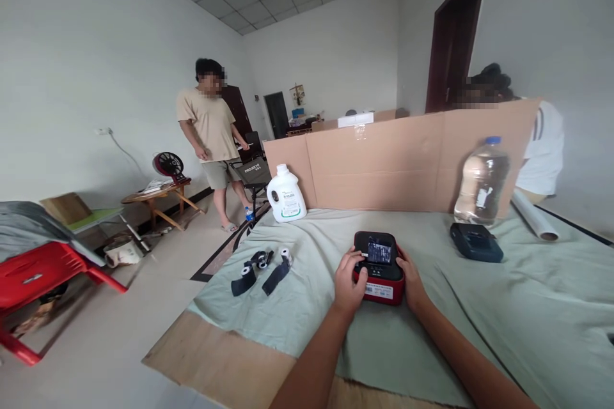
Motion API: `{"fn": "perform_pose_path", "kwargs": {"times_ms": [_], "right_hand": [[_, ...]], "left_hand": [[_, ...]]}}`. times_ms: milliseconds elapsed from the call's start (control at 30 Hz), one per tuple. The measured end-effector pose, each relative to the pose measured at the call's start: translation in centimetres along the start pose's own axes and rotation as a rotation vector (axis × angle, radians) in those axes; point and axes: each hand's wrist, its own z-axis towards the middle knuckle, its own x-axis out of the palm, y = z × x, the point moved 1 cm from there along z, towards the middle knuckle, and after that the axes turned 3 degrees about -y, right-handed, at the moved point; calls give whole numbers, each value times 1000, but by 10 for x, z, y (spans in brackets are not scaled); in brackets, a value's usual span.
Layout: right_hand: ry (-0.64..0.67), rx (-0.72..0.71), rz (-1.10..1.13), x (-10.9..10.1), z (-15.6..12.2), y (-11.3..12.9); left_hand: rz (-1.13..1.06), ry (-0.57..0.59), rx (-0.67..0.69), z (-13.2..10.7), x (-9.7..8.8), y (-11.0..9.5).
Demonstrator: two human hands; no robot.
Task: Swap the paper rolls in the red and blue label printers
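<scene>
The left hand (pixel 352 278) grips the near left part of the black-and-red device (pixel 380 271), its fingers over the top and its thumb at the front edge. The right hand (pixel 413 278) curls closed around the device's right side. The device stands upright between them; a small white bit shows at the left fingertips (too small to identify).

Work on the device looks under way rather than finished, since both hands are on it. Its positioning seems done; I cannot tell whether anything inside is complete. The three small rolls (pixel 279 275) left of the device lie loose and untouched, so anything involving them looks undone.

The device is a rounded block, its smooth black top above red sides, with a pale flat label in front and a rectangle of grey streaks on top, either screen or opening. The rolls have white round cores and dark, flat, loose tails. Beneath the device spreads a soft, creased green cloth (pixel 307 307). Right of the device and farther back sits a dark, angular unit (pixel 476 243); behind that stands a waisted, clear bottle (pixel 483 182) with a blue cap. Beyond the device rises a folded, matte cardboard panel (pixel 374 166), and a white handled jug (pixel 286 201) stands to its back left.
</scene>
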Motion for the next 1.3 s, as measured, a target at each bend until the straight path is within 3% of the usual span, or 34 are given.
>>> {"fn": "perform_pose_path", "kwargs": {"times_ms": [300, 633, 800, 1033, 1200, 1300], "right_hand": [[-36, -22, -7, 1, -3, 2], [-17, 1, 19, -3, -2, -1], [-41, -15, 35, -2, -1, -2], [-129, -77, -337, -7, -23, 20], [204, -208, -539, -16, -60, 33], [241, -292, -692, -9, -62, 39]], "left_hand": [[-109, -35, -93, -6, 4, 6], [-102, 20, -302, -9, 5, 8], [-94, 46, -330, -8, 4, 9], [-126, 104, -399, 0, -5, -3], [-226, 178, -522, 6, -12, -11], [-300, 175, -569, 13, -17, -9]]}}
